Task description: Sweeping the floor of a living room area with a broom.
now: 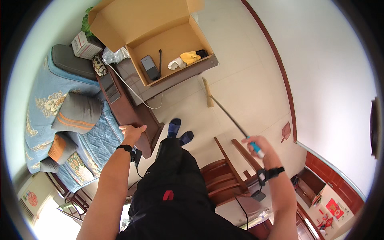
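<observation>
My right hand point(258, 147) grips the blue and white end of a long-handled flat mop point(229, 115). Its thin grey pole slants away to a narrow tan head point(207, 92) lying on the tiled floor. My left hand point(132, 133) is over the brown wooden armrest point(127, 115) of the sofa, thumb stretched out to the right; whether it touches the wood is unclear. Further along that armrest lies a dark smartphone point(110, 88). Both wrists wear black straps with small cabled devices. My feet, in dark blue slippers point(174, 127), stand between sofa and mop.
An open cardboard box point(168, 37) on a low table holds a grey and black device point(150, 67) and crumpled cloths point(189, 58). A white cable point(129, 87) hangs off the table. A wooden chair point(223, 180) stands beside my right leg. Cushions point(79, 112) lie on the blue-covered sofa.
</observation>
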The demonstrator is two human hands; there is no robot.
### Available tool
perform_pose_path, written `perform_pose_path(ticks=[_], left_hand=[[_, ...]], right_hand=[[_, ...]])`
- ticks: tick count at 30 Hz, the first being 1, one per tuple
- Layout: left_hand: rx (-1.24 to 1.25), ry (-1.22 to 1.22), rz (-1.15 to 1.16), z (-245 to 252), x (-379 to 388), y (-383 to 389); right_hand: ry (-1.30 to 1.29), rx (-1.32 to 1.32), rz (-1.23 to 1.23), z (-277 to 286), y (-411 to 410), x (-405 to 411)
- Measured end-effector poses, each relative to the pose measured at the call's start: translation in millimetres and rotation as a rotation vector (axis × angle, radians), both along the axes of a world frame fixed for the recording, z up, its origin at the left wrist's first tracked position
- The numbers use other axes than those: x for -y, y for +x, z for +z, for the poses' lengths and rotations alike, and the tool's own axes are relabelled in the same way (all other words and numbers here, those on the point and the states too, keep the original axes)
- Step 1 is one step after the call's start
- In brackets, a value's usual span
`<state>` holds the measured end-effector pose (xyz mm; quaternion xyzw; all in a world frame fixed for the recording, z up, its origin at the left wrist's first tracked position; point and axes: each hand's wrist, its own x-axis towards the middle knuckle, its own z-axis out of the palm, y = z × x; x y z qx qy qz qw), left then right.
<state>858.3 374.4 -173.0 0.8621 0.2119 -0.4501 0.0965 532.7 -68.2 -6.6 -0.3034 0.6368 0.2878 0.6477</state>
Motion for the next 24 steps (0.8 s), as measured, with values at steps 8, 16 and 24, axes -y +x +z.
perform_pose_path(ticks=[8,16,24], left_hand=[[0.011,0.056,-0.005,8.6,13.4,1.9],[-0.09,0.103,-0.125,1.9,-4.7,7.0],[-0.011,0.165,-0.194,30.3,11.4,1.6]], right_hand=[[0.236,-0.047,-0.055,12.3,-6.9,-51.6],[0.24,-0.119,-0.115,-30.0,57.5,53.7],[-0.006,-0.103,0.004,-5.3,65.6,84.6]])
